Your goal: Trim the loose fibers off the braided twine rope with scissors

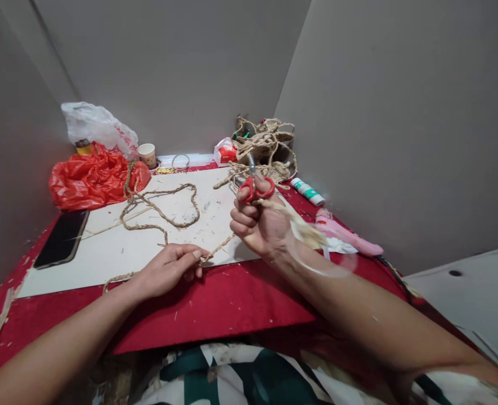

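My left hand (170,269) pinches a braided straw rope (197,209) near the front edge of a white board (215,208). From those fingers the rope's end runs up and right toward my right hand (259,219). Raised over the board, my right hand is closed around small scissors (255,188) with red handles, blades pointing up and away. Pale straw strands trail from the right hand over the wrist, smeared by motion. The rest of the rope lies in loose loops on the board and up onto a red plastic bag.
On the red cloth (215,304) lie a phone (62,239) and the red bag (92,177) at left. A paper cup (147,154), coiled rope (265,146), a white-green roll (308,191) and a pink item (350,235) stand farther back and right. Grey walls enclose the table.
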Available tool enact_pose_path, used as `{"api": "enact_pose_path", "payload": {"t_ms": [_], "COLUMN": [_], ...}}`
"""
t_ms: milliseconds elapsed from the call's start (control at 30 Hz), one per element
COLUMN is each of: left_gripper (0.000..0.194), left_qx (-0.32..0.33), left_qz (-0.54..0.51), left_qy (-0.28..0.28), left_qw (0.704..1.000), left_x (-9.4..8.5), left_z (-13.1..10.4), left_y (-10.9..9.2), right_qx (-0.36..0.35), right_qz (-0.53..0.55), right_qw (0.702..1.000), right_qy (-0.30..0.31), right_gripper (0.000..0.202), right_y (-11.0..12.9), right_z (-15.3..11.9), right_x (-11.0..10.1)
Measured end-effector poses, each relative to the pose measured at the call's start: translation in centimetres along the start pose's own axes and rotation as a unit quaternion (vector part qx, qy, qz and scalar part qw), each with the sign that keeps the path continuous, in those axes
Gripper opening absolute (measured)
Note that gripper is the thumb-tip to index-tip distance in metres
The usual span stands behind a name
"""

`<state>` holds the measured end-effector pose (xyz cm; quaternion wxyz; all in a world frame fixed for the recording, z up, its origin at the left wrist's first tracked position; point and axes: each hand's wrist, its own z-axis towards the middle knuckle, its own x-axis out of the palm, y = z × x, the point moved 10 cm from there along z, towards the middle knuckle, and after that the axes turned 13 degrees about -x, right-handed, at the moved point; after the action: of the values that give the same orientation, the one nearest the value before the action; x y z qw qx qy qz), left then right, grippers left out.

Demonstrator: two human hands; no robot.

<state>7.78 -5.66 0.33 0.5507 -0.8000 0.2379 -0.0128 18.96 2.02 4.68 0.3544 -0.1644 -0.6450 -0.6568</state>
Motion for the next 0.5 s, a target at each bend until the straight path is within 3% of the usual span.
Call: {"api": "enact_pose_path", "payload": {"t_ms": [133,333,400,500], "left_gripper": [0.033,0.021,0.021,0.022], "left_qx": [-0.017,-0.02,-0.021,-0.042], "left_qz": [-0.034,-0.125,-0.137,-0.135], "left_qy": [0.039,0.043,0.054,0.093], "left_qw": [0.999,0.991,0.989,0.986], "left_x": [0.4,-0.2,0.0,0.7], "left_z": [0.2,0.0,-0.1,-0.5], "left_y": [0.3,0.3,0.2,0.2], "right_qx": [-0.011,-0.038,-0.018,0.064], "right_qz": [-0.035,-0.01,0.023,0.019], "right_qw": [0.999,0.999,1.0,0.991], "right_qy": [0.04,0.031,-0.005,-0.118], "right_gripper": [0.051,0.047,0.044,0.037], "right_y": [0.6,1.5,0.5,-2.5], "right_z": [-0.5,0.3,0.8,1.0], "right_x": [0.8,0.1,-0.9,-3.7]}}
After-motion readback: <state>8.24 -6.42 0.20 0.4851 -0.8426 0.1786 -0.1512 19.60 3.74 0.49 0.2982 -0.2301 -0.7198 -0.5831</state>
